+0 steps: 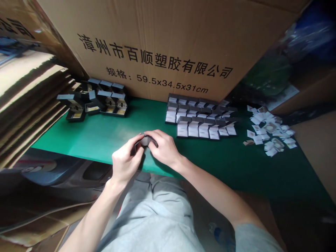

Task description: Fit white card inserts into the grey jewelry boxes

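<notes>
The left hand (124, 158) and the right hand (165, 147) hold one small box (145, 141) between them, just above the near part of the worktop (89, 136). The fingers of both hands are bent closed on its two sides, with the thumbs on the near side; its pale inside shows. I judge that the step in hand is working on this box, perhaps opening it or fitting its inside, but the fingers cover too much to tell which. Open boxes (112, 109) stand at left, white-lined boxes (198, 121) in rows at right, with white pieces (273, 130) beyond. The next move seems to call for a steady two-sided grip and light thumb pressure.
</notes>
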A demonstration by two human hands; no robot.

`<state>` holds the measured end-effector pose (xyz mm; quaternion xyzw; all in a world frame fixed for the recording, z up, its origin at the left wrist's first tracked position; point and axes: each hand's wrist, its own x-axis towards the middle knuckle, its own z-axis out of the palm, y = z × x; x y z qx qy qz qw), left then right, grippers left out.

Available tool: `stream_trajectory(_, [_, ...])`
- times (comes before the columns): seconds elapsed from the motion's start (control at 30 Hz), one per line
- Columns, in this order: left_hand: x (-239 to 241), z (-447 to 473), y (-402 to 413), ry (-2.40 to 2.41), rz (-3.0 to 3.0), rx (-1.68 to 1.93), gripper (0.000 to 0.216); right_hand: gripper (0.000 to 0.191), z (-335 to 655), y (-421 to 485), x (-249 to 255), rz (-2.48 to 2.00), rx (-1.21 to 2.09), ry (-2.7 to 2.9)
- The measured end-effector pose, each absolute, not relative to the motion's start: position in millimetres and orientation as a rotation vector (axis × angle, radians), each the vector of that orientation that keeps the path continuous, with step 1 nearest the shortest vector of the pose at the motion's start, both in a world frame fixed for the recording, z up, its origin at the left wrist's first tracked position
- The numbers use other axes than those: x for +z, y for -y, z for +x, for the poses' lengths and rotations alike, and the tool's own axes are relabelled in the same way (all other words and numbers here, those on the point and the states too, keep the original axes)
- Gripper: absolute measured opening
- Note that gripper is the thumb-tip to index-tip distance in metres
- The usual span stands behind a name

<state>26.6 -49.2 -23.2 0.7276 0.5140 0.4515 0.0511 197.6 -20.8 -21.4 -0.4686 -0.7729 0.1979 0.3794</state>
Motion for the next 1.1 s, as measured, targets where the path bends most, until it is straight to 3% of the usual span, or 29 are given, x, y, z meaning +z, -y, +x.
stream_trajectory(0.3, [-22.1, 25.4, 49.4, -1.561, 2.176, 1.392, 0.022, 0.03, 194.7, 24.9, -11.7, -1.366, 0.481, 1.99])
stream_trajectory(1.1, [-22.7, 23.0, 49.4, -1.528, 2.153, 1.448, 0.018, 0.03, 190.1, 27.1, -20.4, -1.207, 0.299, 1.964])
